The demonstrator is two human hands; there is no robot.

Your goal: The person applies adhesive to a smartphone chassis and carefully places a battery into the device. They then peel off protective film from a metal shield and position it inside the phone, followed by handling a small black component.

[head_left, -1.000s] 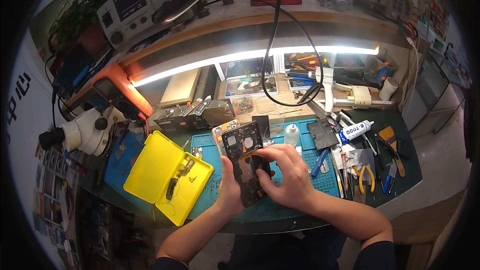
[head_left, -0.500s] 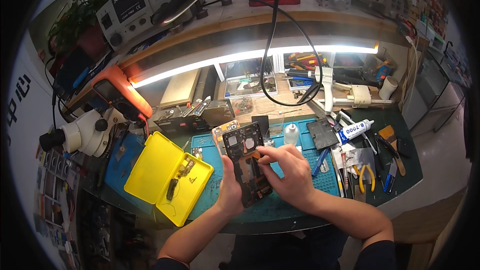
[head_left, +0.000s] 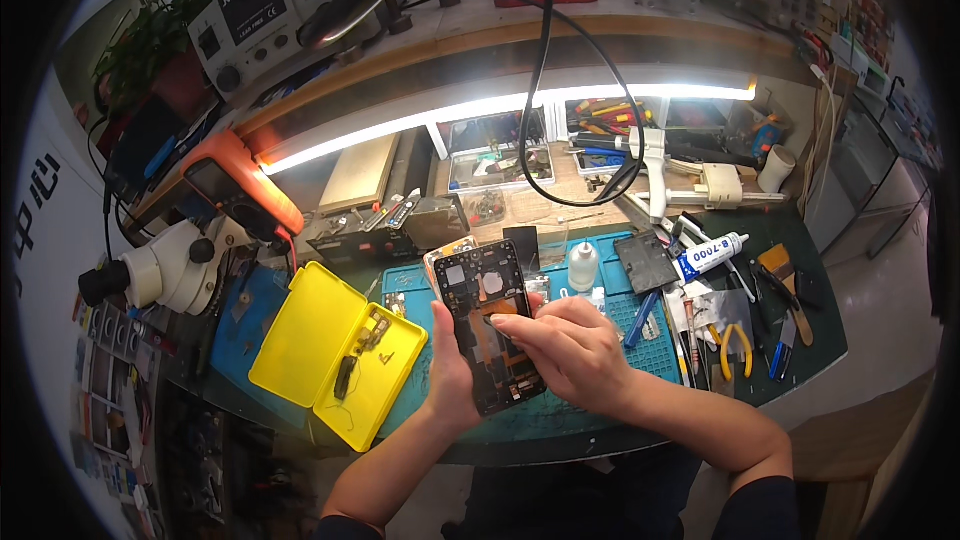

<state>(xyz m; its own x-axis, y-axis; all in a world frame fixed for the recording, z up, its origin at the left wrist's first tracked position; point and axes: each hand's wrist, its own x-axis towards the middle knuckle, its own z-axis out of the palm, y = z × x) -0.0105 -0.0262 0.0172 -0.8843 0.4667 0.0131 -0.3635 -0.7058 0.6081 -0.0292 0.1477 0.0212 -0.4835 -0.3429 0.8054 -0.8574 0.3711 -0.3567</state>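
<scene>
Centrally, left hand (head_left: 452, 380) gripping phone frame (head_left: 487, 348), right hand (head_left: 580, 352) curled over it

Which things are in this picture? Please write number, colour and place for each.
phone frame: 1, black, held at centre
flat part: 1, pale, mostly behind the phone frame
hinged case: 1, yellow, left of centre
mat: at least 1, blue, centre
bottle: 1, translucent, on the mat
tube: 1, white and blue, right
pliers: at least 1, yellow-handled, right
brush: 1, brown, right
other tools: several, mixed colours, right
parts trays: several, whitish, back
hanging cable: 1, black, upper centre
light strip: 1, white, back
multimeter: 1, orange, left rear
microscope: 1, white and black, left
control unit: 1, grey, upper left
plant: 1, green, upper left
left hand: 1, bare, holding the phone frame
right hand: 1, bare, at the phone frame's face
</scene>
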